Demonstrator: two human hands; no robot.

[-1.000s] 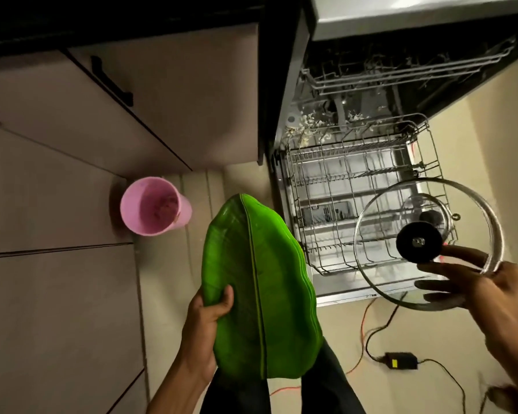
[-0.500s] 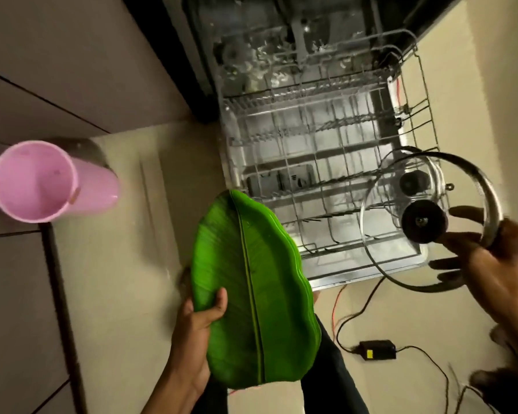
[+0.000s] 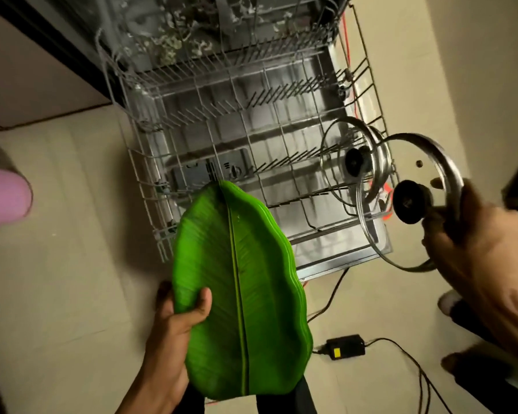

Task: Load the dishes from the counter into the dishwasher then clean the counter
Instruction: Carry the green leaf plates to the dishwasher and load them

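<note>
The left hand (image 3: 174,321) grips the leaf-shaped green plates (image 3: 240,291), a small stack of them: the thumb lies curled over the top face near the left edge, and the other fingers are under the stack, hidden. The stack reaches away from this hand toward the lower dish rack (image 3: 237,138) and its far tip overlaps the front edge of the rack in the view.

The right hand (image 3: 485,252) holds a glass pot lid (image 3: 413,162) with a metal rim. Its fingers are curled round the rim just beside the black knob (image 3: 410,201); the hand is blurred, so the exact place of each finger is not clear. Just beyond this lid, a second glass lid (image 3: 353,162) stands on edge in the right part of the rack.

The rack is pulled out over the open dishwasher door (image 3: 335,264). Below the right hand a black power adapter (image 3: 344,346) with cables lies on the floor (image 3: 66,264). Far left of the left hand is a pink bin (image 3: 3,198), cut by the edge of the view.
</note>
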